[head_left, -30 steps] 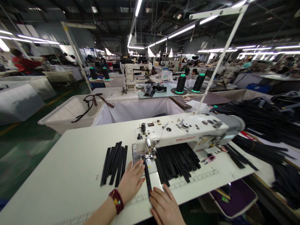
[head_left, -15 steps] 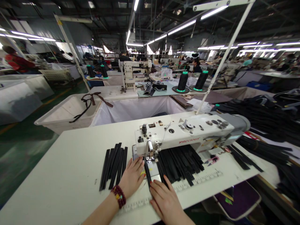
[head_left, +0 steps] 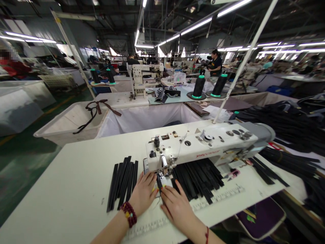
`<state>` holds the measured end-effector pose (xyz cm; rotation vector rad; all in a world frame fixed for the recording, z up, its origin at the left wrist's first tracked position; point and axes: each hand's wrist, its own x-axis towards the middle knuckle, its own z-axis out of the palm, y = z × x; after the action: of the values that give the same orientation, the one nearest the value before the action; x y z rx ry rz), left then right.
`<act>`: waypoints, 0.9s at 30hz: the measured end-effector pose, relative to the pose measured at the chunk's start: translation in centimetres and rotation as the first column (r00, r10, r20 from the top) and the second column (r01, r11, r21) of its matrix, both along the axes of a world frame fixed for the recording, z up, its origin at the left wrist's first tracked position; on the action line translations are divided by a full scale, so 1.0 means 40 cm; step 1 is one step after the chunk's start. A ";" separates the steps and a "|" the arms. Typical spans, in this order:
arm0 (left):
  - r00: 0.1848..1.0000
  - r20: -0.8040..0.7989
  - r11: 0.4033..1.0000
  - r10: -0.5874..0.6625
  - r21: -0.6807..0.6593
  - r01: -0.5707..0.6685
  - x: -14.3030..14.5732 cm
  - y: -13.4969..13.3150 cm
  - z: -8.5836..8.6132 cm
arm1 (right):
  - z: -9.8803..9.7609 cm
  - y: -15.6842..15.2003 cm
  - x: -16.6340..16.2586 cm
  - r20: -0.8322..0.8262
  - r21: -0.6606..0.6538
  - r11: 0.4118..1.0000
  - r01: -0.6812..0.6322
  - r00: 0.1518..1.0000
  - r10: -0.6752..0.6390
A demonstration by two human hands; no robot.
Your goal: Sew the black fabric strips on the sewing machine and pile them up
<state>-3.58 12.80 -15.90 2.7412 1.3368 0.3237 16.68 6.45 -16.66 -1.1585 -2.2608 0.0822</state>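
A white sewing machine (head_left: 203, 145) stands on the white table (head_left: 63, 189). A narrow black strip (head_left: 159, 182) lies under its needle. My left hand (head_left: 143, 193), with a red bead bracelet at the wrist, lies flat with fingers stretched beside the strip on its left. My right hand (head_left: 175, 205) lies flat on the strip's near end, fingers pointing toward the needle. A row of black strips (head_left: 123, 182) lies left of my left hand. A bigger heap of black strips (head_left: 196, 178) lies under the machine arm to the right.
A fabric-lined white bin (head_left: 142, 118) stands behind the table, a grey tub (head_left: 68, 123) with dark straps at its left. Two black thread cones (head_left: 209, 86) sit on a stand. Long black strips (head_left: 286, 135) pile up at the right. A person (head_left: 215, 64) stands far back.
The strip has fed forward under the needle, so less of it shows. Both hands have slid toward the machine with it. The view has shifted a little closer.
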 end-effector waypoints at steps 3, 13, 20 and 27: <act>1.000 0.008 1.000 0.007 -0.001 -0.007 0.002 0.003 -0.001 | 0.001 0.022 -0.006 0.014 0.008 1.000 0.004 1.000 -0.004; 1.000 0.004 1.000 0.012 -0.014 -0.012 0.004 0.008 0.004 | -0.009 0.082 -0.031 0.118 0.056 0.998 0.040 0.992 -0.046; 1.000 -0.003 0.999 0.012 -0.031 -0.012 0.009 0.014 0.013 | -0.011 0.090 -0.039 0.116 0.058 0.996 0.068 0.990 -0.074; 0.995 0.076 0.997 -0.057 -0.047 0.061 -0.035 0.066 0.057 | 0.007 -0.042 0.002 0.004 0.172 0.985 -0.002 1.000 0.002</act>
<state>-4.99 15.44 -13.64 2.6933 1.2266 0.3800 16.75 4.77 -16.37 -1.0659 -2.2236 -0.1125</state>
